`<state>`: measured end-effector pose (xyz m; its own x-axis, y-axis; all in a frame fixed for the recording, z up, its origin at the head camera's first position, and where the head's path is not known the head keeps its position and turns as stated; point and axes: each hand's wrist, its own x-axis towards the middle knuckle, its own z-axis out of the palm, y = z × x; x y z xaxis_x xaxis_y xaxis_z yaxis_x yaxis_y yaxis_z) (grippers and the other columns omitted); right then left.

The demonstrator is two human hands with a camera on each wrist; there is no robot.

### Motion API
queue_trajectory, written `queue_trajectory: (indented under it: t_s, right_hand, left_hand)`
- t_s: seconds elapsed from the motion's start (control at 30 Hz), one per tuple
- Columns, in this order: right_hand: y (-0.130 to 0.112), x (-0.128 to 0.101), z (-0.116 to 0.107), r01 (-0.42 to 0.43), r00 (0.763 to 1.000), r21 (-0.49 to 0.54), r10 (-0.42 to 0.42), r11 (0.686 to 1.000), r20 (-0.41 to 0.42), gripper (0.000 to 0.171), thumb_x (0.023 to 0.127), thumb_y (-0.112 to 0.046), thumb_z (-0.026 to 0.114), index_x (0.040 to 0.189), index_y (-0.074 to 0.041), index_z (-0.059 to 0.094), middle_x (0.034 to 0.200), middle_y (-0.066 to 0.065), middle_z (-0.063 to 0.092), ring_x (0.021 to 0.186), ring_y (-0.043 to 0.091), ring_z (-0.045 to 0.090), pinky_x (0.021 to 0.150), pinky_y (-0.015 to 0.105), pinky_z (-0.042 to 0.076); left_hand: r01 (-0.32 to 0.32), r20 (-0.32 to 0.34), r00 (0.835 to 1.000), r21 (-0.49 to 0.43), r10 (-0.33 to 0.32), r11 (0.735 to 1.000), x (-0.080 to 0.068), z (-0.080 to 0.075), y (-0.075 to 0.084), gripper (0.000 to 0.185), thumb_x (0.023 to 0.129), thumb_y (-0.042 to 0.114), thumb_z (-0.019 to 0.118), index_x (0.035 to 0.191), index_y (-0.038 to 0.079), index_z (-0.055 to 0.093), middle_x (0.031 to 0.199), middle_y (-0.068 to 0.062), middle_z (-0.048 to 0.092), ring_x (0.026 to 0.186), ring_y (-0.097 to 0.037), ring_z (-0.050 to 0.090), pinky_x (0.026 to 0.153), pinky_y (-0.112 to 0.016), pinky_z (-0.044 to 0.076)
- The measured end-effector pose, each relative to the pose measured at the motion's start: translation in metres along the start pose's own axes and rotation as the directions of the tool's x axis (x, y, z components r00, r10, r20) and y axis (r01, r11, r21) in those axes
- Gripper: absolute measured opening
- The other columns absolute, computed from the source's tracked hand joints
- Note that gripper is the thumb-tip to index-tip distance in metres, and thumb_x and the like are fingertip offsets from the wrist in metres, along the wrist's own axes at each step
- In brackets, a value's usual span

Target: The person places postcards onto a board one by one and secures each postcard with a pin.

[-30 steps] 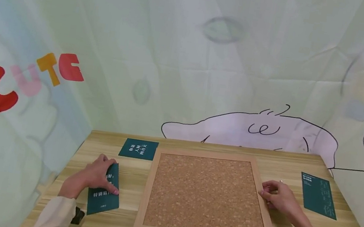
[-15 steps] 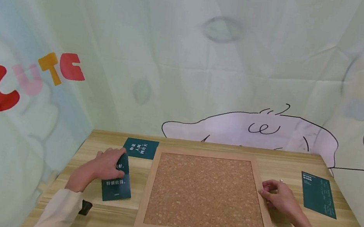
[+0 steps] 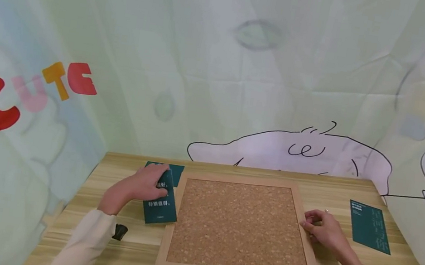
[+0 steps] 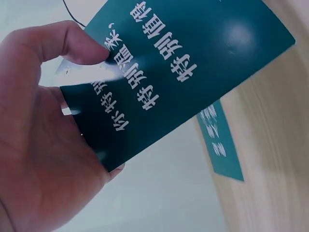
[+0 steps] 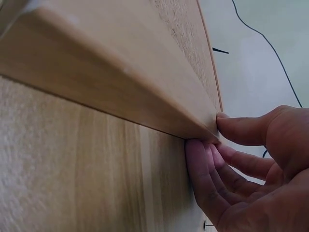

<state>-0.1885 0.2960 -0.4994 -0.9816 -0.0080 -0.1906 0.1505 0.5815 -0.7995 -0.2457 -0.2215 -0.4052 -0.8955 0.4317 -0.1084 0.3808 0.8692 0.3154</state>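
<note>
Head view: left hand pinches dark green printed card at left edge of wood-framed square cork board; right hand pinches board's right frame; best keep card flat, board steadied

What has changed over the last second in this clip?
The left hand, gripping a dark green printed card, carried it rightward to the wood-framed cork board, now covering part of the far green card. The right hand stays on the frame's right edge; the right-side green card is unmoved.
</note>
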Motion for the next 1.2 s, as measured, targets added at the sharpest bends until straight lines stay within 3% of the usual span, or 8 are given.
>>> queue_trajectory:
  t_s: [0.07, 0.2, 0.37, 0.5, 0.63, 0.73, 0.9, 1.2]
  right_hand:
    - [0.000, 0.000, 0.000, 0.000, 1.000, -0.003, 0.000, 1.000, -0.002, 0.039, 0.101, -0.014, 0.070, 0.128, 0.010, 0.058, 0.105, 0.017, 0.062, 0.086, 0.023, 0.061, 0.067, 0.034, 0.058]
    - [0.001, 0.000, 0.001, -0.005, 1.000, -0.004, 0.005, 1.000, -0.003, 0.039, 0.101, -0.014, 0.070, 0.129, 0.010, 0.058, 0.105, 0.017, 0.062, 0.086, 0.023, 0.061, 0.067, 0.034, 0.059]
    - [0.001, 0.000, 0.003, -0.010, 1.000, 0.001, 0.010, 1.000, -0.003, 0.038, 0.101, -0.013, 0.069, 0.129, 0.010, 0.057, 0.105, 0.017, 0.062, 0.086, 0.023, 0.061, 0.068, 0.034, 0.059]
    - [0.001, 0.000, 0.005, -0.009, 1.000, -0.004, 0.009, 1.000, -0.008, 0.038, 0.101, -0.013, 0.069, 0.129, 0.011, 0.058, 0.105, 0.017, 0.062, 0.086, 0.023, 0.061, 0.067, 0.034, 0.059]
    - [0.002, 0.000, 0.005, -0.008, 1.000, -0.018, 0.008, 1.000, -0.014, 0.039, 0.101, -0.013, 0.070, 0.130, 0.010, 0.058, 0.106, 0.017, 0.061, 0.088, 0.024, 0.061, 0.068, 0.034, 0.059]
    - [0.001, 0.000, 0.004, -0.006, 1.000, -0.025, 0.005, 1.000, -0.017, 0.039, 0.101, -0.014, 0.070, 0.130, 0.010, 0.058, 0.106, 0.018, 0.061, 0.088, 0.025, 0.060, 0.068, 0.034, 0.059]
    - [0.001, -0.001, 0.004, 0.001, 1.000, -0.026, -0.002, 1.000, -0.021, 0.039, 0.101, -0.012, 0.070, 0.130, 0.010, 0.057, 0.107, 0.018, 0.061, 0.089, 0.025, 0.061, 0.068, 0.034, 0.059]
    - [0.002, -0.001, 0.003, 0.018, 0.999, -0.026, -0.019, 0.999, -0.025, 0.038, 0.100, -0.011, 0.069, 0.129, 0.011, 0.058, 0.106, 0.017, 0.062, 0.089, 0.025, 0.061, 0.067, 0.034, 0.059]
  left_hand:
    - [-0.026, 0.001, 1.000, -0.025, 0.026, 0.999, 0.007, 0.000, 0.006, 0.052, 0.092, 0.022, 0.071, 0.134, 0.000, 0.052, 0.109, -0.011, 0.060, 0.103, -0.033, 0.053, 0.095, -0.062, 0.040]
    - [-0.064, 0.008, 0.998, -0.069, 0.065, 0.996, 0.020, 0.003, 0.020, 0.049, 0.092, 0.022, 0.073, 0.132, 0.004, 0.052, 0.109, -0.007, 0.060, 0.104, -0.030, 0.054, 0.098, -0.060, 0.040]
    - [-0.099, 0.013, 0.995, -0.064, 0.100, 0.993, 0.037, 0.014, 0.031, 0.041, 0.090, 0.019, 0.076, 0.123, 0.011, 0.053, 0.102, -0.001, 0.057, 0.099, -0.024, 0.053, 0.092, -0.051, 0.044]
    - [-0.099, -0.002, 0.995, -0.059, 0.099, 0.993, 0.049, 0.025, 0.036, 0.044, 0.090, 0.018, 0.075, 0.128, 0.013, 0.054, 0.112, -0.003, 0.058, 0.104, -0.025, 0.051, 0.093, -0.048, 0.045]
    - [-0.089, -0.032, 0.996, -0.048, 0.087, 0.995, 0.056, 0.036, 0.037, 0.051, 0.093, 0.022, 0.075, 0.139, 0.014, 0.054, 0.136, -0.009, 0.056, 0.120, -0.030, 0.050, 0.110, -0.054, 0.040]
    - [-0.095, -0.052, 0.994, -0.051, 0.093, 0.994, 0.060, 0.045, 0.035, 0.054, 0.095, 0.024, 0.074, 0.145, 0.016, 0.053, 0.148, -0.011, 0.050, 0.130, -0.032, 0.047, 0.115, -0.057, 0.035]
    - [-0.117, -0.066, 0.992, -0.071, 0.112, 0.991, 0.064, 0.058, 0.030, 0.050, 0.097, 0.023, 0.072, 0.144, 0.018, 0.057, 0.149, -0.009, 0.047, 0.131, -0.030, 0.046, 0.112, -0.054, 0.041]
    - [-0.133, -0.077, 0.989, -0.071, 0.127, 0.989, 0.069, 0.074, 0.023, 0.051, 0.100, 0.022, 0.070, 0.148, 0.016, 0.055, 0.152, -0.010, 0.044, 0.138, -0.030, 0.041, 0.116, -0.051, 0.037]
